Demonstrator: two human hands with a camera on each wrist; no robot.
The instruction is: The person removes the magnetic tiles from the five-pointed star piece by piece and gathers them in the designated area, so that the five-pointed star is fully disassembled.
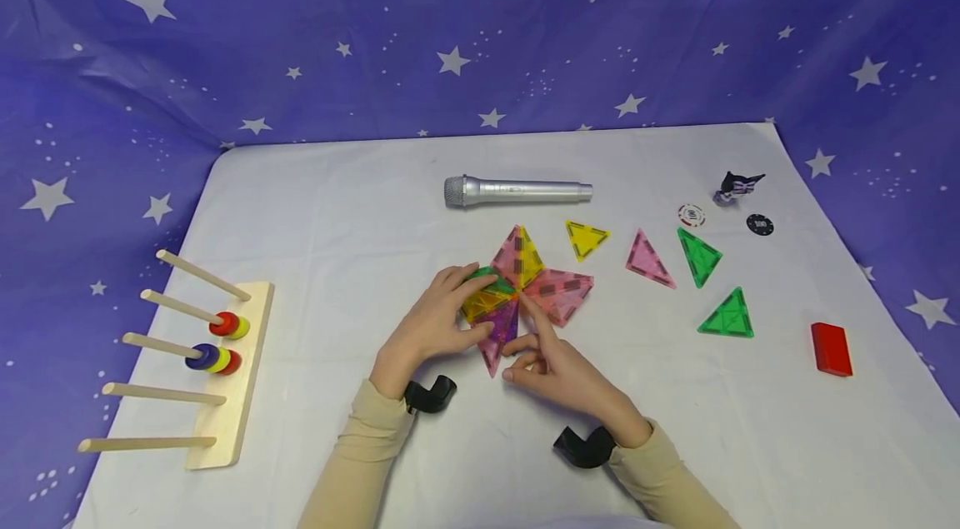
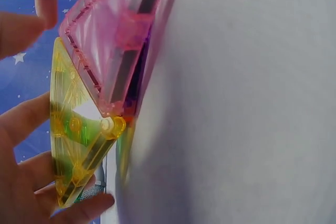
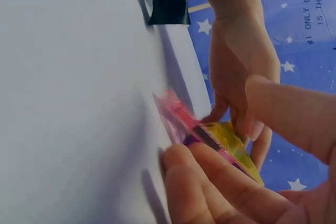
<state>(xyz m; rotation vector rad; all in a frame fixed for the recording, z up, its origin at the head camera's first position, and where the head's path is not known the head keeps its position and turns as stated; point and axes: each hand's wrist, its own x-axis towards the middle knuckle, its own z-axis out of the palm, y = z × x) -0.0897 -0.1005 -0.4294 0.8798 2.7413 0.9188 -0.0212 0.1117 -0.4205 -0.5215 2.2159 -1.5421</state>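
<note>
Translucent magnetic tiles form a raised star shape on the white table. It has a pink tile (image 1: 558,293) on the right, a yellow tile (image 1: 531,261) at the top and a purple tile (image 1: 504,321) in front. My left hand (image 1: 431,321) spreads over the star's left side, its fingers at the green tile (image 1: 482,272) and its thumb at the front point. In the left wrist view, splayed fingers lie along a yellow tile (image 2: 71,114) beside a pink tile (image 2: 102,35). My right hand (image 1: 562,366) reaches its straight index fingertip to the star's centre; its other fingers bend loosely near the purple tile.
Behind the star lies a silver microphone (image 1: 525,192). A wooden peg rack (image 1: 247,387) with coloured rings stands left. To the right are a loose yellow tile (image 1: 587,239), a pink triangle (image 1: 648,261), green triangles (image 1: 729,316), poker chips (image 1: 692,215), a small dark figure (image 1: 735,187) and a red block (image 1: 831,349).
</note>
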